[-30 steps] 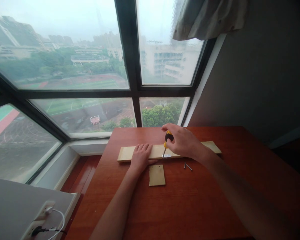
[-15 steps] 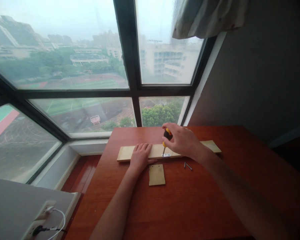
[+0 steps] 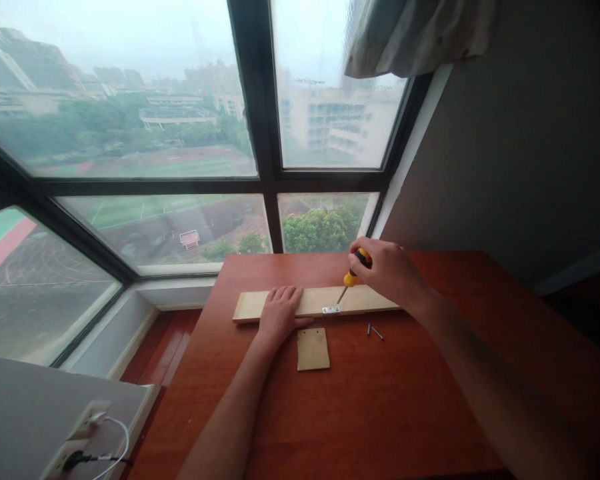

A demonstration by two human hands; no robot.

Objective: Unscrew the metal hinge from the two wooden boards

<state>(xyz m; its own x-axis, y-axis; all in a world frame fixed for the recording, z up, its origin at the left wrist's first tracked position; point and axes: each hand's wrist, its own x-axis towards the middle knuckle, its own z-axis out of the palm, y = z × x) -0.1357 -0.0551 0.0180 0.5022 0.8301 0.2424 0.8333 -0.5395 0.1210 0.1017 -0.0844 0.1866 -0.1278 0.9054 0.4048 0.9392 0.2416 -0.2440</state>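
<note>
Toward the left on the desk, the left hand lies flat on the plank, its grip pressing, unclosed. Next come a small board and, at the plank's near edge, the bracket. Screw work there seems in hand; the next move likely calls for seating the driver squarely. Its tip is just beside; contact is unclear. Past two screws, the right hand has its grip round the driver, hiding the plank's right end.

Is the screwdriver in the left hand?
No, the right hand grips the screwdriver, while the left hand lies on the wooden board.
</note>
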